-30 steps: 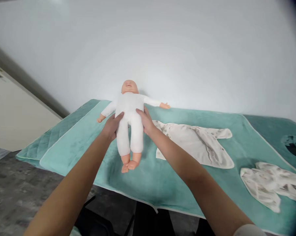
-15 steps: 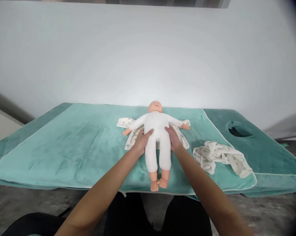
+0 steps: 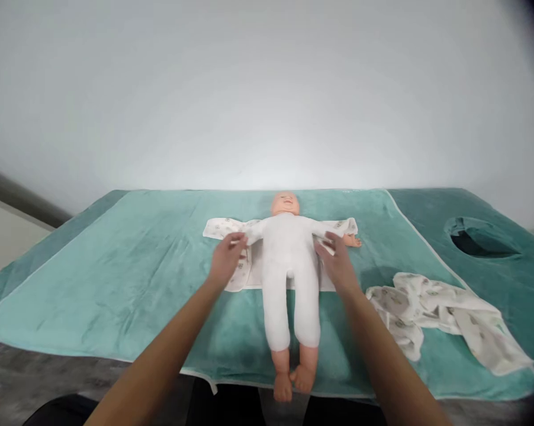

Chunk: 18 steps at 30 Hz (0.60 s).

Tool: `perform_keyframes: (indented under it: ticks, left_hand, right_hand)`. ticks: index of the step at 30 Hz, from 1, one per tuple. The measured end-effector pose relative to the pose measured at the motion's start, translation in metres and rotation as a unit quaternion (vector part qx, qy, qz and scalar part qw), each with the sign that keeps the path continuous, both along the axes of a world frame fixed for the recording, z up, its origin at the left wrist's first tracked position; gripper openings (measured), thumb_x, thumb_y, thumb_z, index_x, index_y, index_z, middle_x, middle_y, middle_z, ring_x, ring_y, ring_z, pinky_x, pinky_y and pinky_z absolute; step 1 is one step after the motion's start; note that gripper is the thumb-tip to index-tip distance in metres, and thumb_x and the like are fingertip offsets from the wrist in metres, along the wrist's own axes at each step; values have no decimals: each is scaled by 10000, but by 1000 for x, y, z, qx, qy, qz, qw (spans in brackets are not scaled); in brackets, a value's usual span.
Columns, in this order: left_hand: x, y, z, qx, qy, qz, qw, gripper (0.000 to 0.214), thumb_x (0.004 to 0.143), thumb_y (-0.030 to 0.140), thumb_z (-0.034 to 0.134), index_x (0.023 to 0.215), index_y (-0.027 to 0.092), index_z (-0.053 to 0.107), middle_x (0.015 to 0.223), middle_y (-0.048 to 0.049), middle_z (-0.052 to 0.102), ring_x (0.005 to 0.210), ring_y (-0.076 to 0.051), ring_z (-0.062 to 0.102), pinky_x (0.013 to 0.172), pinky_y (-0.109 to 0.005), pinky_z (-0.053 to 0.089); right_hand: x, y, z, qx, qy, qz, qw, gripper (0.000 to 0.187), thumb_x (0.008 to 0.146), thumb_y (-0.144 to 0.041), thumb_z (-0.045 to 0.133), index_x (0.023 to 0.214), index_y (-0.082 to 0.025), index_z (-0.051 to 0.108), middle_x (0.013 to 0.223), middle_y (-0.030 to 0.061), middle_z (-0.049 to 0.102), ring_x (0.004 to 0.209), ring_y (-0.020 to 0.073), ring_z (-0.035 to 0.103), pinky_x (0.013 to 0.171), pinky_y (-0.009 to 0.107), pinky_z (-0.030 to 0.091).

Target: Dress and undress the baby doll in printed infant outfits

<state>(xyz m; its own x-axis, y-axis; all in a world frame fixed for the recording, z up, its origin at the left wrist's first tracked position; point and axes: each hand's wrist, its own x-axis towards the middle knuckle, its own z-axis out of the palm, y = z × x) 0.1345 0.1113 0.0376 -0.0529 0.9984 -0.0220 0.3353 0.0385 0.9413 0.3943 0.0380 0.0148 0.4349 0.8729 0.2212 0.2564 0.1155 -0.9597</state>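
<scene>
A baby doll [image 3: 289, 266] in a white bodysuit lies on its back on a spread-out white patterned garment [image 3: 244, 273], arms out to the sides, feet over the near edge of the teal towel [image 3: 129, 278]. My left hand [image 3: 226, 260] hovers by the doll's left side, over the garment, fingers loosely spread. My right hand [image 3: 337, 263] is at the doll's other side near its arm, fingers apart. Neither hand holds anything.
A second crumpled white patterned cloth [image 3: 444, 313] lies on the towel to the right. The teal padded table has a face hole [image 3: 480, 241] at the far right. A plain white wall stands behind. Dark floor shows below the near edge.
The doll was carried right from the bare towel and laid on the open garment. Both hands have let go of its waist and moved out to its sides.
</scene>
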Motion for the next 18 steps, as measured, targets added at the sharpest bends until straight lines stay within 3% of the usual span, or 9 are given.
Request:
perform_keyframes:
  ticks: [2, 4, 5, 7, 9, 10, 12, 14, 18]
  left_hand:
    - [-21, 38, -5, 31, 60, -7, 998, 403, 754, 487, 695, 1051, 215, 691, 1073, -57, 735, 975, -228, 685, 810, -319, 566]
    - [-32, 75, -12, 18, 117, -68, 991, 371, 726, 455, 703, 998, 203, 711, 1047, -57, 746, 967, -236, 683, 810, -310, 550]
    - [-33, 91, -16, 1, 142, -116, 983, 350, 727, 449, 692, 971, 199, 719, 1018, -56, 753, 952, -242, 684, 796, -307, 543]
    - [-33, 113, -24, -23, 186, -202, 961, 321, 754, 447, 647, 945, 201, 726, 955, -45, 758, 912, -246, 687, 757, -303, 528]
    - [-30, 124, -31, -21, 229, -233, 945, 305, 782, 434, 601, 959, 218, 722, 925, -30, 757, 882, -240, 686, 733, -301, 510]
    - [-30, 126, -34, -14, 248, -234, 940, 298, 791, 429, 587, 969, 229, 718, 924, -24, 756, 872, -236, 685, 726, -300, 500]
    - [-31, 128, -38, 1, 277, -233, 932, 284, 800, 434, 578, 964, 243, 711, 939, -23, 756, 861, -232, 683, 717, -300, 485]
    - [-35, 128, -41, 15, 298, -250, 921, 276, 806, 447, 575, 933, 240, 707, 945, -34, 755, 846, -235, 680, 711, -306, 477]
    - [-45, 134, -44, 33, 286, -296, 911, 238, 796, 407, 579, 905, 230, 695, 914, -31, 742, 825, -225, 666, 703, -300, 479]
  right_hand:
    - [-11, 7, 26, 41, -98, 10, 994, 459, 873, -489, 585, 1254, -235, 548, 1270, 120, 587, 1143, 267, 600, 929, 460, 540]
    - [-33, 23, 49, 55, -209, 115, 970, 343, 920, -388, 539, 1234, -252, 569, 1248, 100, 606, 1158, 251, 594, 944, 442, 531]
    - [-47, 33, 57, 47, -278, 181, 942, 311, 927, -337, 541, 1223, -251, 582, 1246, 96, 617, 1179, 251, 586, 983, 450, 507]
    - [-72, 58, 64, 11, -427, 293, 856, 288, 911, -265, 590, 1194, -218, 610, 1270, 116, 625, 1240, 278, 554, 1090, 504, 408]
    - [-94, 86, 60, -27, -541, 342, 768, 277, 888, -255, 646, 1152, -175, 630, 1304, 153, 614, 1277, 320, 522, 1132, 558, 317]
    - [-102, 99, 56, -40, -574, 347, 741, 286, 886, -272, 657, 1149, -163, 629, 1304, 164, 614, 1271, 331, 523, 1121, 561, 314]
    - [-112, 121, 44, -59, -598, 340, 724, 348, 889, -327, 662, 1185, -153, 609, 1259, 164, 634, 1193, 323, 565, 1048, 514, 378]
    - [-116, 135, 31, -74, -596, 335, 726, 444, 877, -388, 680, 1240, -153, 579, 1178, 144, 664, 1087, 298, 604, 969, 456, 419]
    - [-111, 138, 13, -51, -594, 332, 730, 519, 871, -394, 705, 1322, -195, 544, 1122, 107, 677, 1086, 275, 586, 983, 433, 384]
